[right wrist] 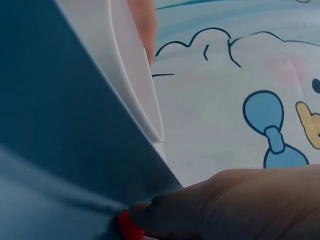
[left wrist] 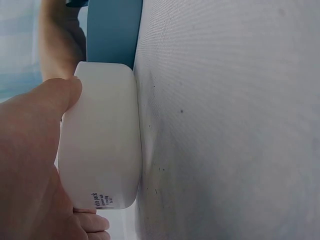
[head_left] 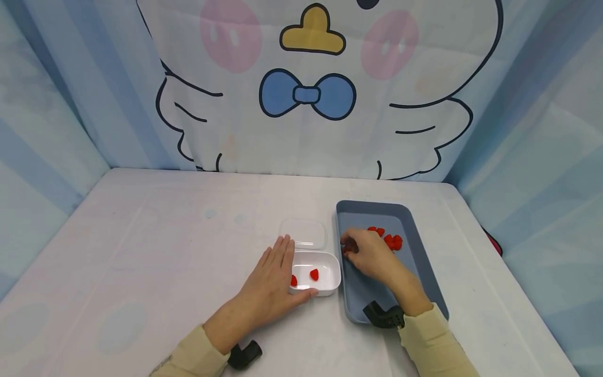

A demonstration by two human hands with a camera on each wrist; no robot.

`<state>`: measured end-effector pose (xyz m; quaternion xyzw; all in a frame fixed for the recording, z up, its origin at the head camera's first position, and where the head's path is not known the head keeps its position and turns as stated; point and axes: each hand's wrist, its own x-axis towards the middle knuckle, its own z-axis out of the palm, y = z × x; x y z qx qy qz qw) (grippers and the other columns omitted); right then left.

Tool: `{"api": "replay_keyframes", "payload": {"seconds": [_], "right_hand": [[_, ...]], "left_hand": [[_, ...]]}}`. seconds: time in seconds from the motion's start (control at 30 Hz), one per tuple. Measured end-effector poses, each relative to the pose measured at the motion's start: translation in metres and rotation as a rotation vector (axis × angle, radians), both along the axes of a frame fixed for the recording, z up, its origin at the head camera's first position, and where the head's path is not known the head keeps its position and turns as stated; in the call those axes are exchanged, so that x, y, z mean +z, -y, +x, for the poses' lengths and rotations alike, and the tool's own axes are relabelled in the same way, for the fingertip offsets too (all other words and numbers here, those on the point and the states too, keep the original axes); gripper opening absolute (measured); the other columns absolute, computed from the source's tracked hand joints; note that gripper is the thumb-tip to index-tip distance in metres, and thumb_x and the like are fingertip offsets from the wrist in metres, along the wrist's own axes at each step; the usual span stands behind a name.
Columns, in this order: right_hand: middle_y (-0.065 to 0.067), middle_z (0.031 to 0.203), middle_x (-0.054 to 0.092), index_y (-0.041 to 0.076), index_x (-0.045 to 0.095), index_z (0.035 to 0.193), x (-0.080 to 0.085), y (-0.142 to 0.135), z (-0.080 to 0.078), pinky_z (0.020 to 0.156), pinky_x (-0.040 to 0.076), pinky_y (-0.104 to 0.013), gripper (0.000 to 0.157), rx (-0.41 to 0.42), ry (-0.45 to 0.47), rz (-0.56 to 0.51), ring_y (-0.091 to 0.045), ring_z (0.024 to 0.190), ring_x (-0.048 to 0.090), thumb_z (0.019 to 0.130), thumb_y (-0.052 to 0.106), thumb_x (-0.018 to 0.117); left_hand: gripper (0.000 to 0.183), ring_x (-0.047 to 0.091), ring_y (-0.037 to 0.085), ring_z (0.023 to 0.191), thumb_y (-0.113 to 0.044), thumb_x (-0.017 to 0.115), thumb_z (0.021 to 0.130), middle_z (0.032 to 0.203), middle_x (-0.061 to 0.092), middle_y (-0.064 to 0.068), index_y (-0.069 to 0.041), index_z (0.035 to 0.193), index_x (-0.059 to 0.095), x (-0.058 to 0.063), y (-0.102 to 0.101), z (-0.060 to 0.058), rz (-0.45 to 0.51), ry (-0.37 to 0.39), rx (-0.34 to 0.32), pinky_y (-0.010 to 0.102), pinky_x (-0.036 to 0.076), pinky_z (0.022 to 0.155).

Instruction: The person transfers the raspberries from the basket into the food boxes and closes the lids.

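Note:
My left hand [head_left: 268, 283] lies along the left side of a white plastic box [head_left: 332, 283], fingers straight, with the thumb against its near rim. In the left wrist view, the thumb touches the box's wall [left wrist: 102, 130]. Two small red pieces [head_left: 314, 274] lie inside. My right hand [head_left: 372, 254] reaches into the blue-grey tray [head_left: 363, 293] and pinches a red piece [right wrist: 129, 226] by the tray's left wall. Its fingers partly hide that piece. Several more red pieces [head_left: 393, 242] lie farther back in the tray, just beyond the hand.
A clear lid [head_left: 303, 233] lies directly behind the white box. The tray stands close along the box's right side. The white-covered table [head_left: 155, 251] ends at a printed curtain [head_left: 301, 141] at the back, with curtains at both sides too.

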<state>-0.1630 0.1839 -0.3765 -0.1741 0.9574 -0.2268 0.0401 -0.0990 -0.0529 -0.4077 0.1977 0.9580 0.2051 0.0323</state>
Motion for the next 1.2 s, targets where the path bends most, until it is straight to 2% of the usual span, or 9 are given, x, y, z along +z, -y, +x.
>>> {"api": "replay_keyframes", "payload": {"seconds": [0.33,0.7,1.03,1.2], "right_hand": [[-0.010,0.091,0.071,0.001,0.069,0.098,0.000,-0.001,0.001,0.076,0.059,-0.037,0.016,0.005,-0.026,-0.013,-0.018,0.079,0.063,0.083,-0.003,0.072],[-0.006,0.092,0.071,0.004,0.069,0.099,0.015,-0.001,0.007,0.078,0.057,-0.039,0.016,-0.028,-0.062,-0.063,-0.018,0.083,0.062,0.084,-0.001,0.072],[-0.003,0.098,0.069,0.007,0.069,0.103,0.028,0.006,0.018,0.077,0.060,-0.034,0.019,0.021,-0.095,-0.117,-0.016,0.084,0.063,0.085,0.002,0.073],[-0.004,0.098,0.068,0.005,0.068,0.104,0.035,0.011,0.024,0.077,0.061,-0.034,0.021,0.089,-0.119,-0.168,-0.015,0.084,0.066,0.084,-0.001,0.073]], "left_hand": [[0.107,0.017,0.032,0.154,-0.067,0.060,0.086,0.164,0.021,0.018,0.002,0.156,0.018,0.001,0.000,0.000,0.015,-0.005,-0.002,0.051,0.021,0.124],[0.107,0.017,0.032,0.154,-0.067,0.061,0.086,0.164,0.021,0.018,0.001,0.156,0.018,0.001,0.000,0.001,0.015,0.005,0.003,0.052,0.021,0.124],[0.107,0.018,0.032,0.154,-0.067,0.061,0.085,0.164,0.022,0.018,0.001,0.156,0.019,0.001,0.000,0.002,0.011,-0.002,0.009,0.051,0.021,0.124],[0.106,0.018,0.033,0.153,-0.066,0.061,0.086,0.163,0.023,0.018,0.001,0.155,0.020,0.001,0.000,0.001,0.014,-0.009,0.008,0.051,0.022,0.123]]}}
